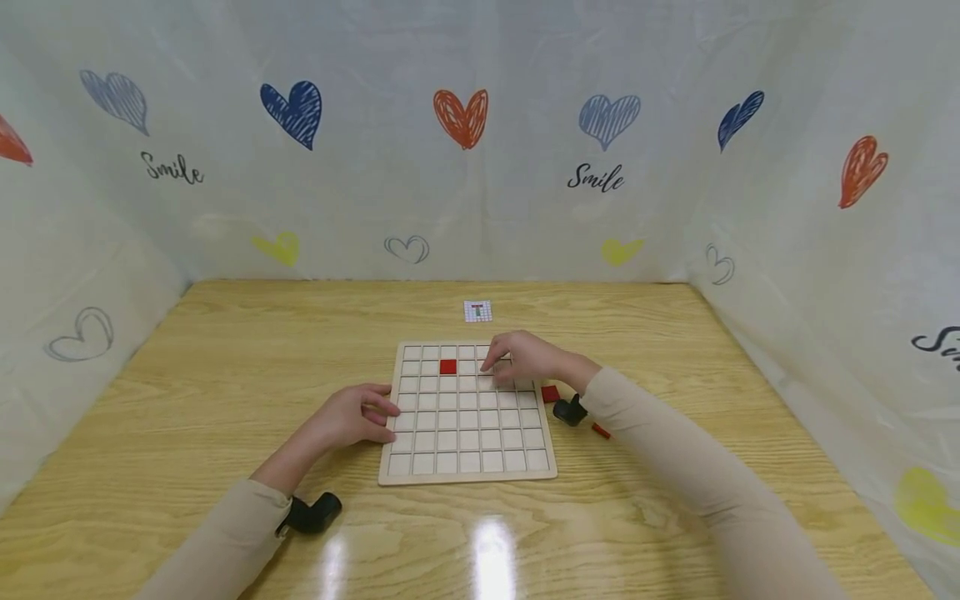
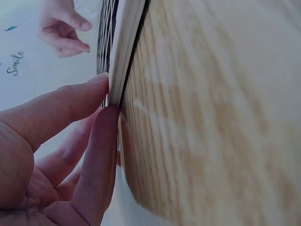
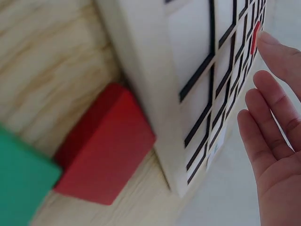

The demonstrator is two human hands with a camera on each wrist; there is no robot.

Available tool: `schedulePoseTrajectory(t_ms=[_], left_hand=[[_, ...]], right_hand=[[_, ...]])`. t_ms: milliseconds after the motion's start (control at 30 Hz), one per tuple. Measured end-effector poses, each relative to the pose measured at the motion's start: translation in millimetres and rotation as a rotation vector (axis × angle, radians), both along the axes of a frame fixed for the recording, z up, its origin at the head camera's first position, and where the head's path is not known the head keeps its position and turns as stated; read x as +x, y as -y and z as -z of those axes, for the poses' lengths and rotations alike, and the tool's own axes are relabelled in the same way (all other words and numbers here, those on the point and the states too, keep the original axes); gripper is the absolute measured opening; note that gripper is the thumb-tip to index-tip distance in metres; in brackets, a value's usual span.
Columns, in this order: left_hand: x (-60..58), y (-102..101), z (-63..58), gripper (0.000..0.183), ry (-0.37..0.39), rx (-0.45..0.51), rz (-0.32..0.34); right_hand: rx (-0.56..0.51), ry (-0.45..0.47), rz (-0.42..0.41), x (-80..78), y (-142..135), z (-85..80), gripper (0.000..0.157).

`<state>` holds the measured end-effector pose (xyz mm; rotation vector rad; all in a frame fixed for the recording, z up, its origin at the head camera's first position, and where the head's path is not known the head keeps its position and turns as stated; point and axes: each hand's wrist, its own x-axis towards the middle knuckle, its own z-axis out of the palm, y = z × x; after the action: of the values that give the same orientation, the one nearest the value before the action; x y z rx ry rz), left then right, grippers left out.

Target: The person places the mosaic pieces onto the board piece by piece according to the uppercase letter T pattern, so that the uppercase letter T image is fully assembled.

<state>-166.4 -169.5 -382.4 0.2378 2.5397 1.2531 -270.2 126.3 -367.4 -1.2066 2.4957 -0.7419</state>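
A square wooden board (image 1: 468, 479) with a grid of pale cells lies flat on the table. One red square tile (image 1: 447, 367) sits in a cell of its second row from the far side. My left hand (image 1: 352, 415) rests at the board's left side. In the left wrist view its thumb and a fingertip (image 2: 109, 115) touch the board's edge. My right hand (image 1: 525, 358) hovers over the far right part of the grid. The right wrist view shows its fingers (image 3: 268, 92) fairly straight and apart, with nothing held; the thumb tip overlaps the red tile there.
A red block (image 1: 551, 393) lies against the board's right edge, with a green block (image 3: 23, 179) beside it. Another red piece (image 1: 602, 431) is partly hidden by my right sleeve. Beyond the board lies a small gridded card (image 1: 477, 311) with a T pattern. Heart-printed curtains (image 1: 525, 208) surround the table.
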Motion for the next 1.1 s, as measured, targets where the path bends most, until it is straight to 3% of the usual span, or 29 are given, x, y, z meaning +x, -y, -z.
schedulePoseTrajectory(t_ms=[167, 800, 1100], left_hand=[[1.2, 1, -0.2, 0.029, 0.001, 0.001, -0.001], [3.3, 1, 0.4, 0.030, 0.010, -0.014, -0.020], [3.3, 2, -1.4, 0.029, 0.007, -0.011, -0.015]], right_hand=[[0.003, 0.015, 0.019, 4.5, -7, 3.0, 0.017], [-0.029, -0.055, -0.023, 16.3, -36, 7.6, 0.017], [-0.042, -0.092, -0.002, 22.1, -53, 8.2, 0.016]])
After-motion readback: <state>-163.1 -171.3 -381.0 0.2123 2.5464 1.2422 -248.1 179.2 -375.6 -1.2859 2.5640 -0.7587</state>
